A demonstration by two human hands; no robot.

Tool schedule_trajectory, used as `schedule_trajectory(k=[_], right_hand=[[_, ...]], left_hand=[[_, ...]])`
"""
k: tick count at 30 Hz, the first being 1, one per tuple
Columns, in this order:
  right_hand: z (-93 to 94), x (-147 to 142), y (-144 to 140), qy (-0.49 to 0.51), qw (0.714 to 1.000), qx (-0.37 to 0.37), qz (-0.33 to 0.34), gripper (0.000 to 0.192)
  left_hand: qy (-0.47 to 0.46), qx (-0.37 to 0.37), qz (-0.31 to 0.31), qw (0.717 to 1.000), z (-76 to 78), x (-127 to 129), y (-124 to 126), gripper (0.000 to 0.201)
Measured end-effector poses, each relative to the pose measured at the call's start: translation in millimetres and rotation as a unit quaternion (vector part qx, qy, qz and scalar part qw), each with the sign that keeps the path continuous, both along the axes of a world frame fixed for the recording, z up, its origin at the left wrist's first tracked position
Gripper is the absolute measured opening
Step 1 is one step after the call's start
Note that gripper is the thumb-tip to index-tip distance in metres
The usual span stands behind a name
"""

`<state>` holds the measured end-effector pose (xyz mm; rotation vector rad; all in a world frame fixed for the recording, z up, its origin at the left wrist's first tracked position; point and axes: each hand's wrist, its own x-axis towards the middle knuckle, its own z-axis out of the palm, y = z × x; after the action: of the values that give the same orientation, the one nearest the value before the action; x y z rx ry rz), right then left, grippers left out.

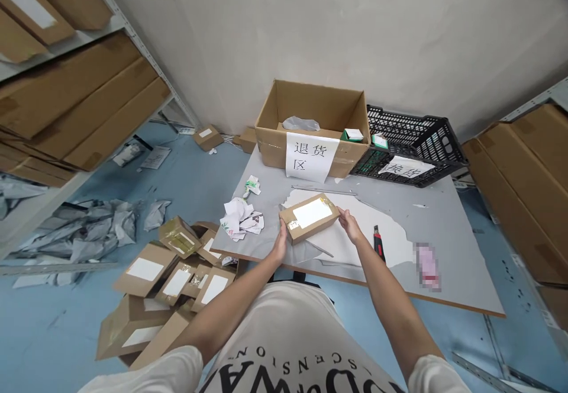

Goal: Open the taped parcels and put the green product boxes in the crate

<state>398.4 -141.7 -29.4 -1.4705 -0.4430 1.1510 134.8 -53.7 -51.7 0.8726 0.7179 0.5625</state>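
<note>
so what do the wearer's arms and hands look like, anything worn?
Both arms are bare from the short white sleeves down. The left hand and the right hand wear no gloves; no rings, watch or bands show. The white T-shirt carries dark block lettering across the chest.

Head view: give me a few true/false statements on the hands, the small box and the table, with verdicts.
1. Both hands grip the small taped box, left hand and right hand at opposite ends. True.
2. The box cutter is in the right hand. False: it lies on the table, right of that hand.
3. The open carton stands at the table's far edge. True.
4. The black crate sits left of the carton. False: it sits right of it.
5. More small boxes lie on the floor. True.
</note>
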Motion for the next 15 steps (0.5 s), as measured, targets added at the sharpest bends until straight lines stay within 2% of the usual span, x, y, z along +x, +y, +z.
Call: schedule_trajectory(k=[3,8,12,15], right_hand=[[-2.0,-12.5,-9.1,0.015,0.999,0.039,0.007,0.078],[-6.0,-42.5,-34.6,0.011,0.998,0.043,-0.039,0.082],[-10.0,-71.2,-50.2,-0.025,0.994,0.043,-0.097,0.085],[-12.7,-84.2,-55.5,-0.021,0.992,0.047,-0.117,0.082]], left_hand=[[0.01,0.01,0.06,0.998,9.4,3.2,8.5,0.086],[0.005,0.003,0.057,0.998,21.0,4.2,34.7,0.079],[-0.005,0.027,0.048,0.998,19.6,12.1,55.6,0.081],[-0.002,0.032,0.043,0.999,14.6,16.9,64.5,0.081]])
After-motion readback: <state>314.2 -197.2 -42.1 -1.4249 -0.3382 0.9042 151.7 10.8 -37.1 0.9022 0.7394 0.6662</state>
